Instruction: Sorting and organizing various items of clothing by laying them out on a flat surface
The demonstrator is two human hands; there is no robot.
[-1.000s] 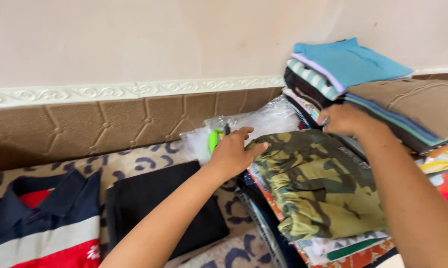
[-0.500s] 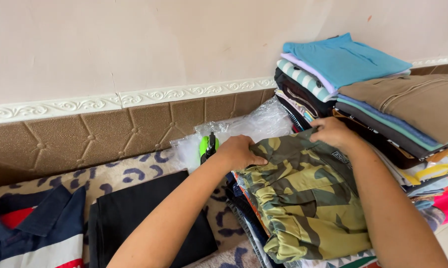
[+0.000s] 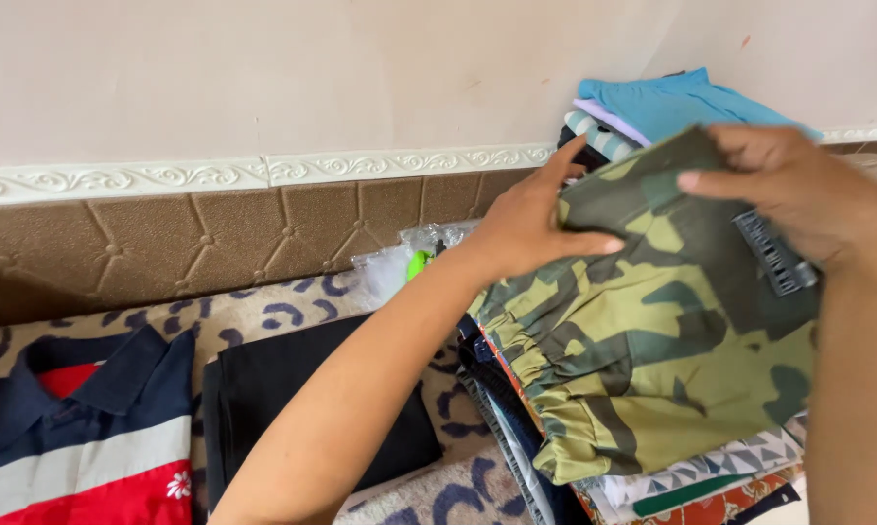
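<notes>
Head view: left hand (image 3: 526, 228) and right hand (image 3: 798, 194) both clamped on folded camouflage garment (image 3: 652, 331), right of centre, atop clothes stack (image 3: 672, 481). Black folded cloth (image 3: 293, 399) lower left. Risk: stack beneath looks uneven; pressing far edge could topple it.

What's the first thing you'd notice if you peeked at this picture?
The green camouflage garment, folded on top of a stack of clothes at the right, with the left hand and right hand gripping its far edge. Next, the red, white and navy polo shirt at the lower left, beside a folded black garment.
</notes>
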